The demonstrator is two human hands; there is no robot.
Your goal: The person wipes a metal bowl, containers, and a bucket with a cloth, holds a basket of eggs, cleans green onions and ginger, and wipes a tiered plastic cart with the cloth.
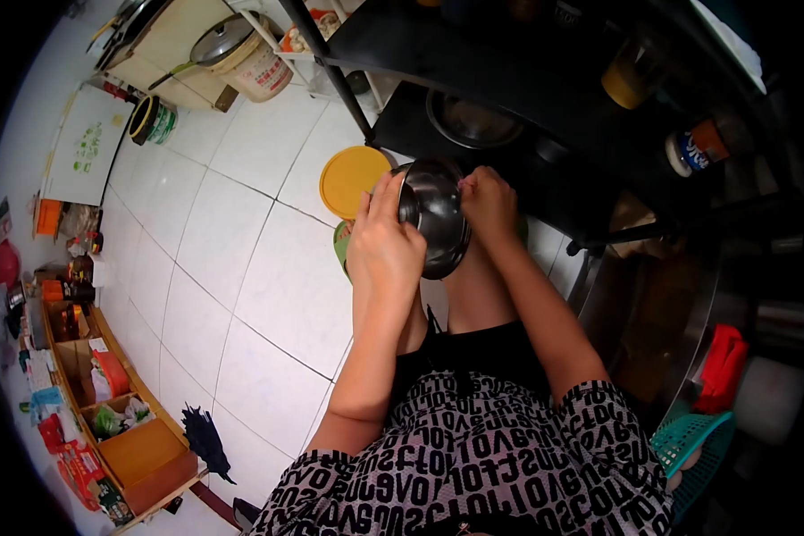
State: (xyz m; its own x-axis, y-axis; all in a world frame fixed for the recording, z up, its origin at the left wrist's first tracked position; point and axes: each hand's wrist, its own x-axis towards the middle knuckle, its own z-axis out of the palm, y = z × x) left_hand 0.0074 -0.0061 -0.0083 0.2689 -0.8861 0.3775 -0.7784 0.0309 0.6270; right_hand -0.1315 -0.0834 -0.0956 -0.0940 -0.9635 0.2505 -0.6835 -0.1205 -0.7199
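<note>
A shiny metal bowl (442, 228) is held tilted in front of my knees, its dark, reflective inside facing me and to the right. My left hand (386, 237) grips its left side, fingers wrapped over the rim. On the opposite side my right hand (489, 205) is closed at the rim; its fingertips are partly hidden, so whether it holds anything else cannot be made out. Just beyond my left hand is a round yellow lid or disc (353, 179), low near the floor.
A black shelf rack (402, 54) stands ahead and right, with a dark round pan (473, 121) and a jar (688, 152). White floor tiles (214, 232) extend left toward a wooden compartment box (147, 456). A teal basket (697, 456) is at my right.
</note>
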